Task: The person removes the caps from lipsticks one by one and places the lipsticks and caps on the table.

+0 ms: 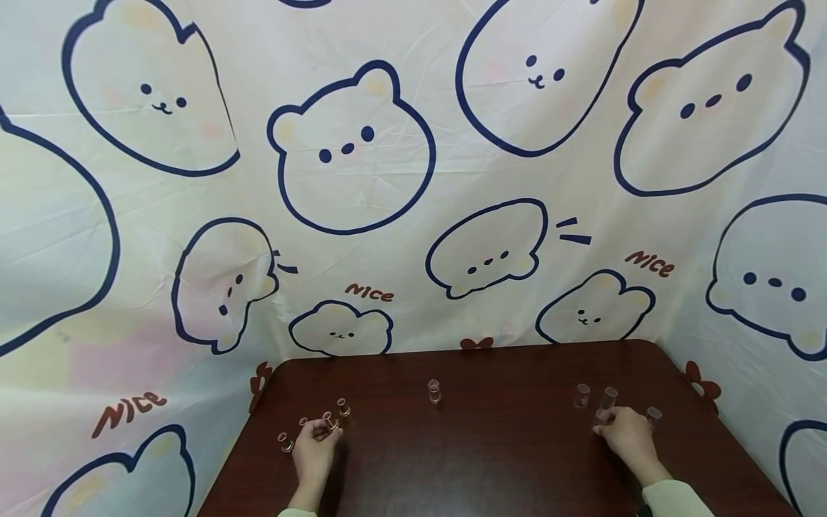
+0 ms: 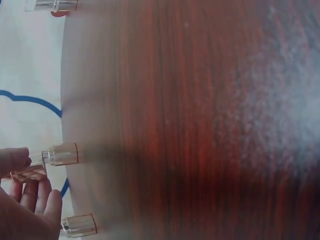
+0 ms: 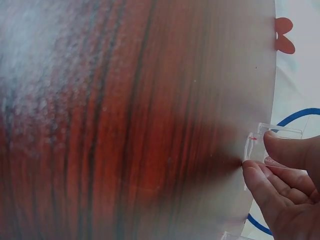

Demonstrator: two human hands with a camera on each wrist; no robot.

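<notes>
My left hand (image 1: 314, 457) pinches a small clear container with a rose-gold rim (image 2: 34, 172) between thumb and fingers, at the table's left side. Similar rose-gold-rimmed containers stand around it: one just beyond (image 1: 344, 408), one to its left (image 1: 286, 443), and one partly hidden behind the fingers (image 1: 304, 422). On the right, my right hand (image 1: 628, 438) pinches a clear, colourless small cup-like piece (image 3: 254, 148) by its sides. Close by are more clear cup-like pieces, one behind the hand (image 1: 609, 396), one to its left (image 1: 583, 395) and one to its right (image 1: 654, 414).
A taller clear piece with a rose-gold tint (image 1: 435, 392) stands alone near the table's far middle. The dark brown wooden table (image 1: 465, 459) has rounded far corners. A pale cloth (image 1: 413, 316) printed with bear outlines hangs behind it and along both sides.
</notes>
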